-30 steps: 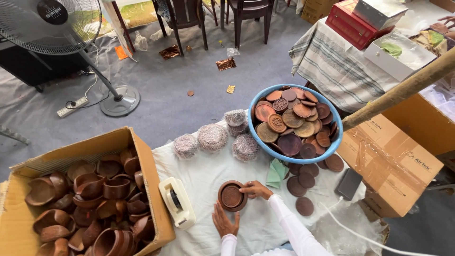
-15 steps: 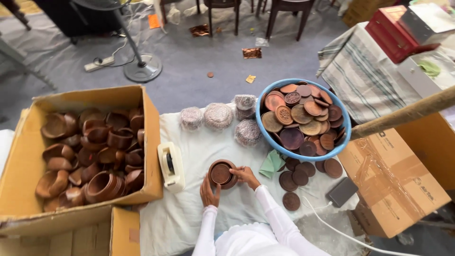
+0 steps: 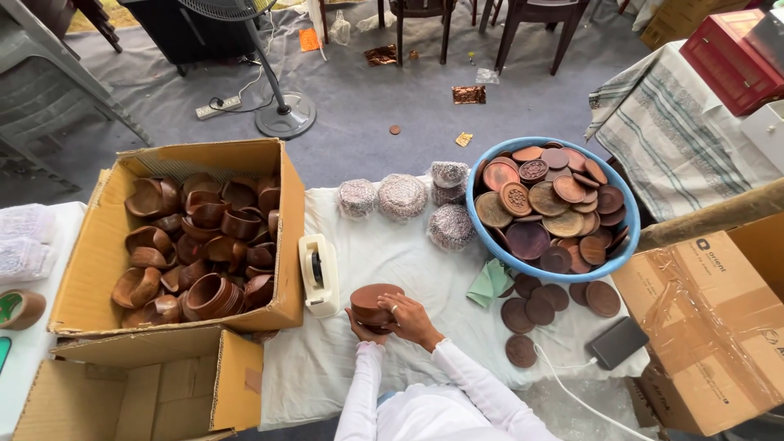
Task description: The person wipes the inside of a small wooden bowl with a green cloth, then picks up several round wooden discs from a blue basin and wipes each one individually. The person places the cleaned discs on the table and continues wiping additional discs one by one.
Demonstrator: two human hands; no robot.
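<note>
**Wooden box held shut under two hands on a white cloth**

Wooden box (image 3: 374, 304), round and brown with its lid on, sits on the white cloth (image 3: 392, 253) that covers the floor, just in front of the person. The right hand (image 3: 411, 318) lies over the near side of the lid with its fingers curved down against the box; a ring shows on one finger. The left hand (image 3: 363, 331) cups the box from below and behind, mostly hidden, only fingertips and the wrist showing, so its grip is hard to read beyond contact with the box. Both sleeves are white.

Just left of the box stands a cream tape dispenser (image 3: 318, 273). Further left, an open cardboard carton (image 3: 98, 245) is filled with brown wooden bowls (image 3: 204, 245). To the upper right, a blue basin (image 3: 549, 208) holds a heap of round carved lids, and more lids (image 3: 539, 310) lie loose on the cloth beneath it. Four wrapped bundles (image 3: 404, 196) sit between carton and basin. A green rag (image 3: 490, 282) lies beside the basin, and a dark phone (image 3: 618, 343) with a white cable rests near the cloth's right edge.
</note>
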